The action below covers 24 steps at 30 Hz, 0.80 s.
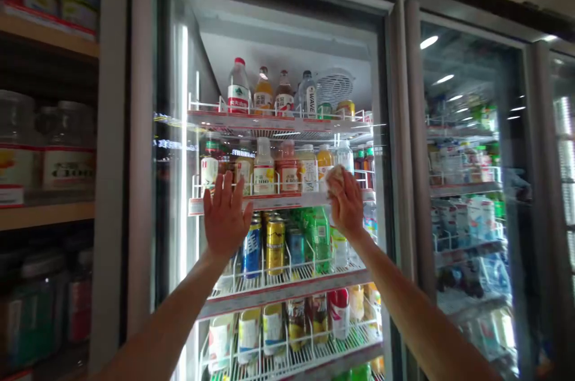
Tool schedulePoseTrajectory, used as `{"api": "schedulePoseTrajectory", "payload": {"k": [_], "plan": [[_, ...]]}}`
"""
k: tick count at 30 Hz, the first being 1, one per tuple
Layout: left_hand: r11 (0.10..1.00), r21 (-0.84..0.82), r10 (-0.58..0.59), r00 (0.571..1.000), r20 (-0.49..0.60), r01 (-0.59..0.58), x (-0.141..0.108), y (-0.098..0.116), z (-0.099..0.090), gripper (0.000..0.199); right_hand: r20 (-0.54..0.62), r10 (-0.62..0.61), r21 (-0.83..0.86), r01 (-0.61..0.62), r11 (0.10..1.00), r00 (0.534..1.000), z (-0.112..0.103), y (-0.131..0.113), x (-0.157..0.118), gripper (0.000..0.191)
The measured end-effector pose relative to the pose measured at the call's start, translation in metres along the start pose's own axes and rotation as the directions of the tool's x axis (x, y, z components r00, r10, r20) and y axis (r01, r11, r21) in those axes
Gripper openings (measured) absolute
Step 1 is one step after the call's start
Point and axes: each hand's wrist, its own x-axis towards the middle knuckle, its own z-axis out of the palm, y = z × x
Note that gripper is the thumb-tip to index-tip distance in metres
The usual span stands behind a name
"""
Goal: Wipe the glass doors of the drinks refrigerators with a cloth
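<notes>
A shut glass door (287, 27) of a drinks fridge fills the middle of the view. My left hand (224, 213) lies flat against the glass with its fingers stretched out, holding nothing. To its right, my right hand (348, 204) presses a crumpled pale cloth (335, 177) to the door at about the same height. Behind the glass, wire shelves (287, 294) carry bottles and cans. Among them are a gold can (275, 246), a blue can (251, 249) and a green bottle (321, 243). My hands cover part of the shelf edges and some drinks.
A second fridge door (471, 189) with stocked shelves stands to the right, past a grey upright frame (404, 129). On the left, wooden shelves (49, 213) hold bottles, including a clear one (69, 147). Ceiling lights reflect in the glass.
</notes>
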Motion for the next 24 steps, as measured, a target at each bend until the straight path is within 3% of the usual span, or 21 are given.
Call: {"api": "schedulePoseTrajectory", "payload": {"k": [3, 5, 7, 9, 12, 14, 16, 18, 20, 22, 24], "plan": [[1.0, 0.023, 0.008, 1.0, 0.002, -0.009, -0.007, 0.001, 0.0, 0.058, -0.179, 0.204, -0.053, -0.216, 0.975, 0.963, -0.003, 0.036, -0.003, 0.047], [1.0, 0.029, 0.006, 1.0, 0.002, -0.006, -0.009, 0.001, 0.0, 0.058, -0.241, 0.26, -0.058, -0.281, 0.958, 0.935, -0.001, 0.035, -0.006, 0.049], [1.0, 0.023, 0.001, 1.0, 0.006, -0.001, -0.009, 0.001, 0.0, 0.058, -0.176, 0.191, -0.027, -0.198, 0.98, 0.966, 0.004, 0.01, -0.011, 0.055], [1.0, 0.008, -0.003, 1.0, 0.014, 0.003, -0.008, 0.001, 0.0, 0.058, -0.028, 0.04, 0.032, -0.04, 0.999, 0.999, 0.008, -0.023, -0.015, 0.061], [0.999, -0.033, -0.011, 1.0, 0.024, 0.012, -0.008, 0.0, -0.001, 0.059, 0.117, -0.103, 0.083, 0.093, 0.992, 0.988, 0.007, -0.045, -0.02, 0.062], [0.999, -0.046, -0.012, 0.999, 0.037, 0.014, -0.009, 0.0, -0.001, 0.059, 0.072, -0.06, 0.036, 0.058, 0.998, 0.996, 0.0, -0.028, -0.023, 0.058], [1.0, -0.027, -0.011, 0.999, 0.04, 0.012, -0.012, 0.0, -0.002, 0.058, -0.048, 0.065, -0.04, -0.067, 0.997, 0.997, -0.008, 0.006, -0.027, 0.053], [1.0, 0.011, -0.012, 0.999, 0.037, 0.011, -0.016, 0.001, -0.001, 0.058, -0.164, 0.223, -0.083, -0.239, 0.968, 0.961, -0.014, 0.037, -0.029, 0.05], [0.999, 0.032, -0.016, 0.999, 0.039, 0.015, -0.017, 0.002, -0.001, 0.058, -0.214, 0.317, -0.085, -0.341, 0.936, 0.924, -0.014, 0.046, -0.031, 0.049], [0.999, 0.024, -0.022, 0.999, 0.046, 0.021, -0.018, 0.002, 0.0, 0.058, -0.191, 0.286, -0.053, -0.301, 0.952, 0.939, -0.01, 0.028, -0.032, 0.05], [1.0, 0.003, -0.027, 0.999, 0.046, 0.027, -0.018, 0.002, -0.001, 0.058, -0.106, 0.153, 0.005, -0.153, 0.988, 0.983, -0.002, -0.009, -0.033, 0.053]]}}
